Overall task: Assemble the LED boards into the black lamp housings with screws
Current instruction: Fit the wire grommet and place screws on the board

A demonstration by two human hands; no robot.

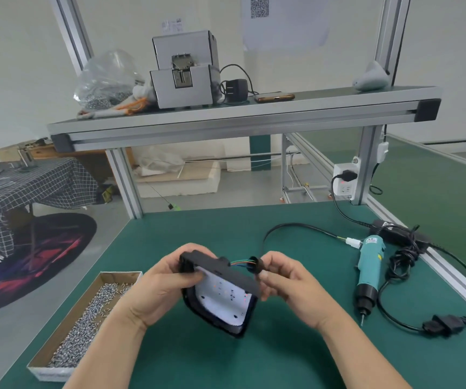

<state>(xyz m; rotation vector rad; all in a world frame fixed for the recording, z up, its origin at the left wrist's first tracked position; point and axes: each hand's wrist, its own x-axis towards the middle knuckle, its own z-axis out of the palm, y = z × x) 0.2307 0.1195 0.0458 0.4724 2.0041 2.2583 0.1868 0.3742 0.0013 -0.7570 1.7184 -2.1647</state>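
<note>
Head view: housing (227,273) up between both hands
Left hand (158,290): wrapped round its top edge
Right hand (285,282): pinching the wire plug (253,261)
Board (226,301): flat, white, inside that matte black housing

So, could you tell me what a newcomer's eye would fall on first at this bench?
The black lamp housing with its white LED board, held at centre: the left hand grips it, the right hand pinches a black fitting on its coloured wires. Next, the teal electric screwdriver lying on the green mat to the right, and the cardboard box of screws to the left.
</note>
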